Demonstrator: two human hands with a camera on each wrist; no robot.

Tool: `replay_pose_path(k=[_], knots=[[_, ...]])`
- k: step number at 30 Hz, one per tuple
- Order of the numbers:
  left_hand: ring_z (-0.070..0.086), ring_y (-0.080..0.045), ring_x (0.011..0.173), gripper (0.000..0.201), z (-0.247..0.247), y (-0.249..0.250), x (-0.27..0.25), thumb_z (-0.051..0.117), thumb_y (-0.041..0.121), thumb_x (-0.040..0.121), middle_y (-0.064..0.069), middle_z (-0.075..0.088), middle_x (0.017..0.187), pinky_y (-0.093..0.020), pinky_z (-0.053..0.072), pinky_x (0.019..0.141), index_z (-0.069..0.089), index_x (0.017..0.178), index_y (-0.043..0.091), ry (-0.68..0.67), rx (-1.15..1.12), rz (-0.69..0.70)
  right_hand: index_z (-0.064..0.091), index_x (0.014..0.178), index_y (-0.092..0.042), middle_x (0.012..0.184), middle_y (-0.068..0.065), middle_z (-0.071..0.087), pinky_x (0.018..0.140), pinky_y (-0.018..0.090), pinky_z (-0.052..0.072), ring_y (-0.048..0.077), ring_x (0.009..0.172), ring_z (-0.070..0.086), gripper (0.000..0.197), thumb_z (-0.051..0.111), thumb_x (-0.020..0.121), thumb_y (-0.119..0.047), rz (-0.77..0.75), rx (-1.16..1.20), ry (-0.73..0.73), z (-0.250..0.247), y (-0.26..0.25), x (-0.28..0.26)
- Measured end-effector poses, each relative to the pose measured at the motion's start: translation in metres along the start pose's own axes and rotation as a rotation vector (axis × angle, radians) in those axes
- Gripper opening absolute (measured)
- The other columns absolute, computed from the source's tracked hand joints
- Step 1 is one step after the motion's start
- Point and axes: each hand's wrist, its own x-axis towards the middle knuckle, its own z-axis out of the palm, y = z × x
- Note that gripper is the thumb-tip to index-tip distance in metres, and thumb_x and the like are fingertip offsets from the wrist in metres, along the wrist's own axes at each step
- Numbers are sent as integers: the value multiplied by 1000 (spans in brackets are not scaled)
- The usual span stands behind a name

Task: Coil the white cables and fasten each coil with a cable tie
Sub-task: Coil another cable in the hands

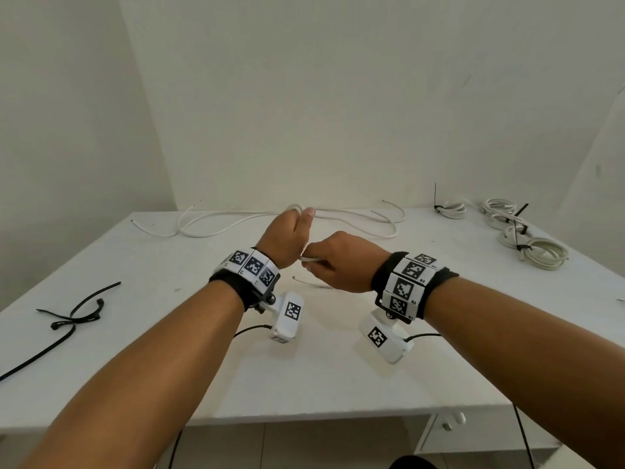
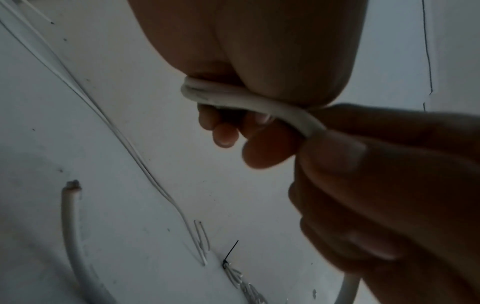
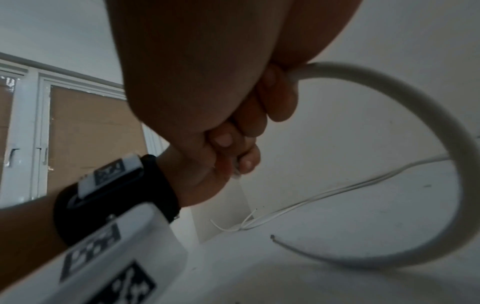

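Note:
My left hand (image 1: 290,235) is raised over the middle of the table with turns of a white cable (image 2: 207,93) wound around it; its fingers are curled on the turns. My right hand (image 1: 340,262) sits just right of it and pinches the same cable (image 1: 309,259) between thumb and fingers. From the right hand the cable (image 3: 426,115) arcs down to the table, and its cut end (image 1: 295,278) lies below the hands. More loose white cables (image 1: 236,222) lie stretched along the table's far edge.
Three tied coils (image 1: 453,210) (image 1: 500,212) (image 1: 545,254) lie at the back right of the white table (image 1: 338,377). Loose black cable ties (image 1: 72,317) lie at the left, one reaching the left edge. A wall stands right behind the table.

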Motion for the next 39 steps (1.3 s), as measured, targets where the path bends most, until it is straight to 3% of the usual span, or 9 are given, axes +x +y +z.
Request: replay_pose_path(k=[4,6,12,14,20,24,32,35,39], knots=[[48,-12,42,55,-1,7,-13,28,36,107,3,51,43,-28,45,58,46,61,12,-203,19,-37,69,97,-24,60,-14,52,59,35,50,15,59,52,18,52,95,-27,0,10,-16,-13,2,-1],[39,-7,37,58,-3,10,-19,26,30,108,5,46,40,-21,39,50,45,56,12,-311,-3,-37,71,94,-23,65,-10,58,60,35,51,14,60,53,16,57,95,-31,51,36,-9,-20,6,-2],[27,-16,43,57,-3,6,-32,23,34,105,-1,35,48,-24,27,48,37,52,18,-448,-137,-180,70,83,-21,67,-17,60,55,10,37,-3,61,55,18,80,81,-35,142,174,69,-39,11,3],[22,-15,45,55,-3,4,-36,21,38,106,0,31,50,-24,23,47,36,58,16,-467,-277,-259,70,83,-22,67,-19,60,55,9,38,-6,63,55,15,80,82,-33,138,204,51,-43,14,5],[14,-11,46,52,-3,3,-49,32,55,101,4,19,53,-22,12,46,26,63,20,-475,-568,-345,72,85,-21,74,-8,71,64,18,50,6,71,64,14,79,82,-33,175,306,58,-51,24,6],[12,-8,42,47,-5,9,-51,48,50,86,5,16,51,-21,10,43,19,63,22,-499,-706,-308,73,83,-22,67,-12,66,62,17,46,3,64,57,12,78,83,-33,189,367,106,-46,28,7],[5,-13,40,45,-14,24,-54,41,47,91,10,24,39,-22,7,40,34,54,23,-470,-1101,-294,77,93,-25,62,-5,59,57,15,39,2,55,49,16,66,93,-37,224,406,219,-33,38,6],[6,-12,40,53,-17,36,-49,37,60,93,10,19,42,-24,8,41,35,55,24,-391,-1196,-233,74,101,-31,61,-12,53,58,13,38,1,54,46,17,58,98,-36,224,413,185,-19,33,4],[13,-9,37,61,-16,44,-36,23,69,94,8,24,43,-24,15,41,36,58,21,-206,-1256,-268,67,117,-27,68,-14,54,62,10,36,-4,62,52,24,47,103,-28,231,334,108,-4,24,2]])
